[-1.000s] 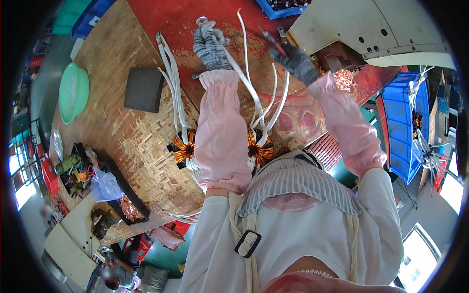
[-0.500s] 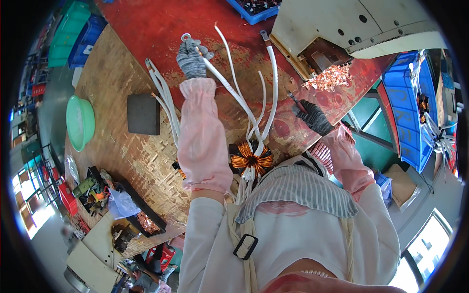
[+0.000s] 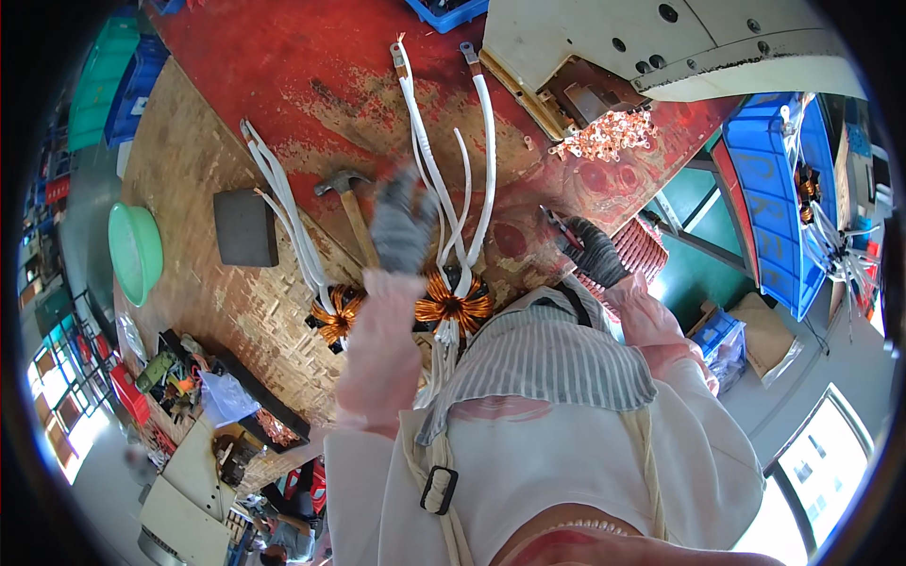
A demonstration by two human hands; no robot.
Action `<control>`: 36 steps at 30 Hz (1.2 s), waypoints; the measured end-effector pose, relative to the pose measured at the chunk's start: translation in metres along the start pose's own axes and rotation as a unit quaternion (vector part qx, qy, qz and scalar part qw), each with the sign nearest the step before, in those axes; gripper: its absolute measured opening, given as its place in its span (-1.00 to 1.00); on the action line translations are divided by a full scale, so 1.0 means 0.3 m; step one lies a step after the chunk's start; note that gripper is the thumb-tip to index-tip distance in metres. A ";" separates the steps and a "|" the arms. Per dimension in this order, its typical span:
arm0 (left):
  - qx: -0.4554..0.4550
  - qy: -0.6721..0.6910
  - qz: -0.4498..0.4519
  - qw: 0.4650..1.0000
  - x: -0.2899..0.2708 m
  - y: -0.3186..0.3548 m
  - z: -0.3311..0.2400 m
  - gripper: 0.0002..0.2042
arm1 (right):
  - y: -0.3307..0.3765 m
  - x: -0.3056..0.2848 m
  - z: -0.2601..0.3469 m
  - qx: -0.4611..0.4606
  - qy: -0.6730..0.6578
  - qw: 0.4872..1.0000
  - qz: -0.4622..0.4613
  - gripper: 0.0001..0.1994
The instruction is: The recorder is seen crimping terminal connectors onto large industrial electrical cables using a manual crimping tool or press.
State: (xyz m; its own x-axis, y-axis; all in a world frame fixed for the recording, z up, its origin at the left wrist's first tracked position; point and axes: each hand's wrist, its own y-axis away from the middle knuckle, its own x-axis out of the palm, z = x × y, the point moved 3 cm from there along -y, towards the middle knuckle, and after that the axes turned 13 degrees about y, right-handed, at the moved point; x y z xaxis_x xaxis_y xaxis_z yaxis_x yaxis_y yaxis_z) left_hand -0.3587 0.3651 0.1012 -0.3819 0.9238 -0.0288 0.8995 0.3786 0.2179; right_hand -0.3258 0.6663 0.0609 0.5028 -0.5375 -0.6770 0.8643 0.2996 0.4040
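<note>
My left hand (image 3: 401, 224), in a grey glove, is smeared by motion beside the white sleeved leads (image 3: 427, 160); its fingers do not show clearly. The leads rise from a copper-wound ring coil (image 3: 455, 307) at the table's near edge. Two of them carry metal cable lugs (image 3: 399, 62) at their far ends. Closed in my dark-gloved right hand (image 3: 596, 253) is a slim pointed hand tool (image 3: 559, 223), its exact kind unclear. A hammer (image 3: 351, 203) lies behind my left hand. Left of it, a second copper coil (image 3: 339, 321) has its own white leads (image 3: 288, 212).
Loose copper lugs (image 3: 609, 135) are heaped by a pale machine (image 3: 661, 47) at the far right. A dark block (image 3: 245, 228) and a green basin (image 3: 135, 255) sit left. A blue crate (image 3: 774, 203) stands right, and a tool box (image 3: 269, 401) near left.
My left hand has let go of the lugged lead and come nearer, uncovering the hammer. My right hand still holds the tool, lower in the picture. The whole view has shifted somewhat.
</note>
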 end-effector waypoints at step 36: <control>0.180 0.421 0.178 0.871 0.206 -0.176 -0.437 -0.68 | -0.029 -0.533 0.553 -0.180 0.266 0.915 -0.244 -0.60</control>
State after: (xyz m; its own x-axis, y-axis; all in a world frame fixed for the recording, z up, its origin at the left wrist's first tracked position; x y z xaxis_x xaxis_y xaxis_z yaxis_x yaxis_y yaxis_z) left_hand -0.4577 0.3948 0.2158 0.0519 0.6738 0.7371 0.9431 0.2096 -0.2580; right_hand -0.4162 0.6188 0.2678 -0.0904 -0.2450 -0.9653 0.8885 0.4179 -0.1893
